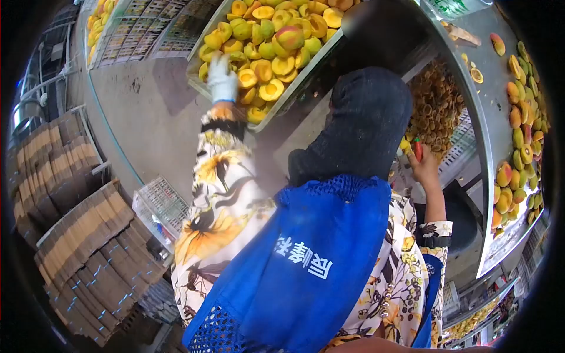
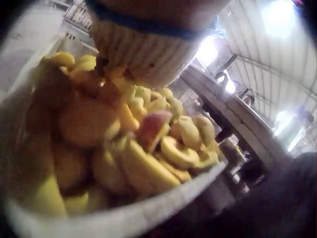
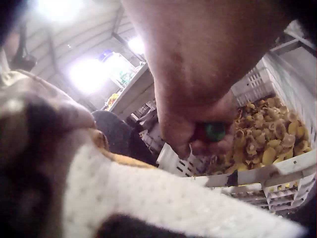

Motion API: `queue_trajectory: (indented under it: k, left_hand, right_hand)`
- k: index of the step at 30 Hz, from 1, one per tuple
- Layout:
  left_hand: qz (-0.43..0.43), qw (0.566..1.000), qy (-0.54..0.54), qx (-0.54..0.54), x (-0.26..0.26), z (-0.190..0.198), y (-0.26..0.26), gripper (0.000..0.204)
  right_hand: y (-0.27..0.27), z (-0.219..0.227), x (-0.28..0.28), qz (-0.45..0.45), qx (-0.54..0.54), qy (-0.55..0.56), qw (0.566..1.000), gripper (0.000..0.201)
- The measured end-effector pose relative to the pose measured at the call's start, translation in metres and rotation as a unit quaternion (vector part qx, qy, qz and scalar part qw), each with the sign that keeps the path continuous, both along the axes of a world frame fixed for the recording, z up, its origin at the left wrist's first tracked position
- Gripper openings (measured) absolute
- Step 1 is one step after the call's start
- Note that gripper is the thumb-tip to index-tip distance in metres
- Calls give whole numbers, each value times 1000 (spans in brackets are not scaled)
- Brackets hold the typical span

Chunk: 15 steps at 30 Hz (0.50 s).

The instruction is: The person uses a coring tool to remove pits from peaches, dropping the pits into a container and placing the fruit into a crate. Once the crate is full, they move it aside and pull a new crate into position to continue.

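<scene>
My left hand [image 1: 222, 81], in a white knitted glove, reaches over the near left corner of a crate [image 1: 275, 115] heaped with halved peaches [image 1: 271, 90]. Its fingers look extended and somewhat blurred against the fruit. In the left wrist view the glove cuff [image 2: 141, 57] hides the fingers, with peach halves [image 2: 148, 163] below it. My bare right hand [image 1: 426, 169] grips a tool by its red handle [image 1: 418, 149], which has a green end [image 3: 215, 131]. The tool's working end is hidden. Below that hand stands a white crate [image 3: 277, 173] of brown peach pits and scraps [image 3: 267, 131].
On the right, a metal table [image 1: 471, 126] carries a row of peaches [image 1: 521, 141]. Stacked flattened cardboard [image 1: 88, 247] fills the lower left, near an upright plastic crate [image 1: 162, 203]. More crates [image 1: 141, 29] stand at the upper left. A dark-hooded head [image 1: 371, 117] blocks the middle.
</scene>
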State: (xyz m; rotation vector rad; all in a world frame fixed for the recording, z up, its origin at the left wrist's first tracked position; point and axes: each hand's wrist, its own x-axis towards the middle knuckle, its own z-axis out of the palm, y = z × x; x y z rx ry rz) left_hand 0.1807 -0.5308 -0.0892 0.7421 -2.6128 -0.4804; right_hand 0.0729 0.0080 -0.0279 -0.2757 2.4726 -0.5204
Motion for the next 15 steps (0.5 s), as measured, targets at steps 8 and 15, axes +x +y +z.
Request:
queue_trajectory:
  k: [8,15]
  left_hand:
    - [-97,994,-31,37,68,2,115,26]
    - [-111,974,-179,82,66,2,92,25]
  right_hand:
    - [-9,7,0,45,-31,34,998,33]
    - [5,-3,3,-1,-21,-3,1000,37]
